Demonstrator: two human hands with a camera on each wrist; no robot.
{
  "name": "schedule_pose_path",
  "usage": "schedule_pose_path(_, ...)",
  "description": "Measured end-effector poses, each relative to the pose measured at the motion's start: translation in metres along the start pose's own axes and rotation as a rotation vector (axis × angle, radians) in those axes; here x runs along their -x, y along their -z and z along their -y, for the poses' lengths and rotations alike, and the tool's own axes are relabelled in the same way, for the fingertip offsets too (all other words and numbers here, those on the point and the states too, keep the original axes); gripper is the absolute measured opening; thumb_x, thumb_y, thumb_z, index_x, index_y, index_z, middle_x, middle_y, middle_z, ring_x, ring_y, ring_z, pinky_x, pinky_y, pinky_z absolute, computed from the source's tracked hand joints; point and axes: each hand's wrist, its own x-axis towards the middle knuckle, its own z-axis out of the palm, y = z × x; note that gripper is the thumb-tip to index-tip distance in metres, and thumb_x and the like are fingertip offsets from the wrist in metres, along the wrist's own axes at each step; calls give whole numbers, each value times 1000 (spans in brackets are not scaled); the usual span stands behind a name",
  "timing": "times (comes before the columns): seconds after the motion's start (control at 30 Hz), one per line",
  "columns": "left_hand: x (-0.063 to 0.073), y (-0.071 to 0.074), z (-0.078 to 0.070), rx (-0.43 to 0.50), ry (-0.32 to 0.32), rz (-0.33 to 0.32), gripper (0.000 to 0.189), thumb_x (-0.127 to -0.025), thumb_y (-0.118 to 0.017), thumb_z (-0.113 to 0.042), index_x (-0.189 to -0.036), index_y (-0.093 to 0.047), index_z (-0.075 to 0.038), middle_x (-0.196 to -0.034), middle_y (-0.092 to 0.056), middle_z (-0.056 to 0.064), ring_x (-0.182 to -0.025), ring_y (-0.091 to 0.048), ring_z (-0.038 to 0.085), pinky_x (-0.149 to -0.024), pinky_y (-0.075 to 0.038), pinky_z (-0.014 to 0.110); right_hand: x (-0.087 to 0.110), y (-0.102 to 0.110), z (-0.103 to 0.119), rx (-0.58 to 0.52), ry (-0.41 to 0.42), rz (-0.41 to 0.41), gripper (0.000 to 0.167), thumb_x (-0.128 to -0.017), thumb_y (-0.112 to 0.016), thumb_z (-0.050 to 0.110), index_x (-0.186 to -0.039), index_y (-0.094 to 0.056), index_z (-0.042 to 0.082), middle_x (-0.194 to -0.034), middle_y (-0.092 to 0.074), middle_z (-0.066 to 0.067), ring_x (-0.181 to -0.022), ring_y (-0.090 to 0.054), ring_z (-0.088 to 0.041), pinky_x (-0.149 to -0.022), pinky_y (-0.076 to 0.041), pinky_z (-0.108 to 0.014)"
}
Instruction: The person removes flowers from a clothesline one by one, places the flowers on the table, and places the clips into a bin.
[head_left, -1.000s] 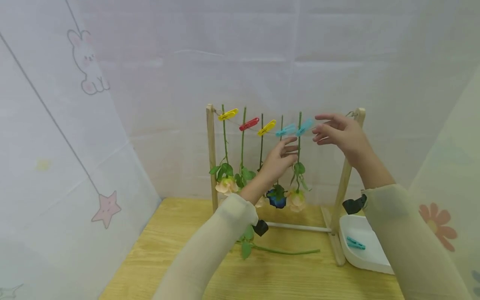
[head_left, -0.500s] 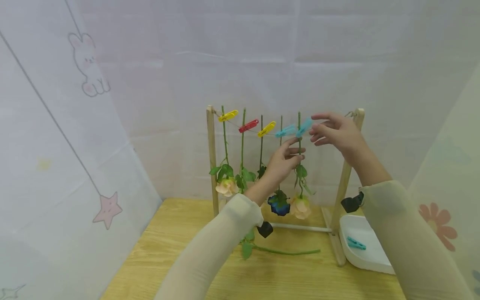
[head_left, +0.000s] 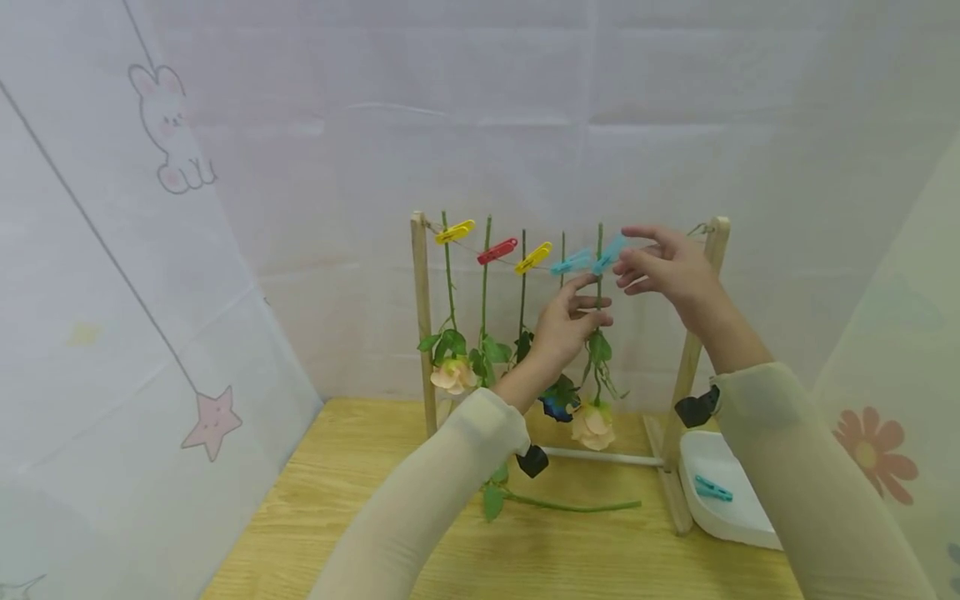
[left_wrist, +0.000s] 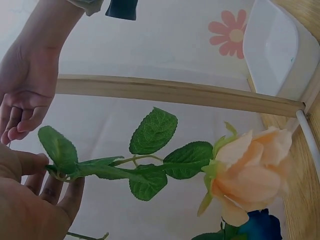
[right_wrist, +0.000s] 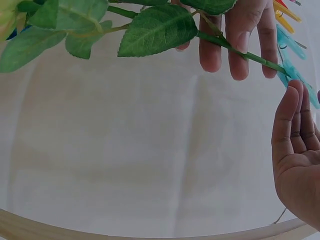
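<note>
In the head view my left hand [head_left: 564, 327] pinches the stem of a peach rose [head_left: 593, 427] hanging head down. The right wrist view shows the thumb against the green stem [right_wrist: 260, 60], with fingers behind it. My right hand [head_left: 670, 271] is at the light blue clothespin [head_left: 609, 253] that clips this stem to the line. Its fingertips [right_wrist: 295, 86] lie around the clothespin's free end, partly hiding it. A blue rose [head_left: 557, 407] hangs just left, partly behind my left hand, under another light blue clothespin [head_left: 572, 262].
Yellow [head_left: 455, 232] and red [head_left: 497, 251] clothespins hold more stems along the string. The wooden rack's left post [head_left: 422, 317] and right post [head_left: 686, 367] flank them. A cut stem [head_left: 573, 506] lies on the table [head_left: 300, 517]; a white tray [head_left: 738, 525] holds a teal clothespin [head_left: 713, 489].
My right hand has moved slightly left onto the clothespin's end. My left hand has shifted right to the peach rose's stem, and that rose hangs a little lower.
</note>
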Motion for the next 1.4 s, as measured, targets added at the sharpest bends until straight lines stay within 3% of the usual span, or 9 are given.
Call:
schedule_pose_path(0.27,-4,0,-4,-23,-18,5,51,-100,-63,-7,-146,-51,-24,-116,-73,3,-89,-73,14,-74,-56,27,-4,-1,5,-14,-15,-12,53,-101,-63,27,-144,-49,-2,-89,-73,-1,-79,-71,-15,-76,-60,-28)
schedule_pose_path(0.63,-4,5,-4,-62,-81,-6,49,-99,-63,-3,-144,-53,-20,-118,-72,13,-93,-74,25,-78,-59,30,-7,1,6,-5,-15,22,53,-102,-63,29,-142,-50,-4,-89,-73,-3,-81,-72,-16,-78,-60,-28)
schedule_pose_path(0.9,-3,1,6,-102,-52,25,47,-101,-61,-6,-144,-53,-25,-118,-73,5,-89,-73,13,-79,-58,29,1,4,-1,15,-46,28,52,-102,-62,29,-142,-51,-3,-90,-72,-2,-81,-71,-16,-78,-60,-28)
schedule_pose_path(1.13,-4,5,7,-122,-86,-1,49,-100,-62,-5,-145,-50,-21,-116,-73,8,-92,-74,21,-80,-59,30,-1,1,-1,-37,-41,-15,54,-98,-69,31,-137,-58,-4,-85,-73,-1,-74,-70,-15,-74,-60,-27)
schedule_pose_path(1.27,-3,6,5,-145,-96,4,49,-100,-61,-4,-145,-51,-20,-116,-73,11,-91,-75,20,-80,-59,29,-1,0,-1,-96,-40,-60,53,-95,-72,27,-132,-61,-9,-79,-74,-1,-67,-70,-13,-68,-60,-26)
schedule_pose_path(1.4,-6,6,5,-157,-129,25,47,-100,-61,-3,-144,-52,-20,-118,-72,15,-92,-75,24,-81,-59,29,-1,2,0,-135,8,-107,50,-94,-74,24,-129,-63,-11,-76,-75,-1,-63,-70,-12,-64,-60,-25)
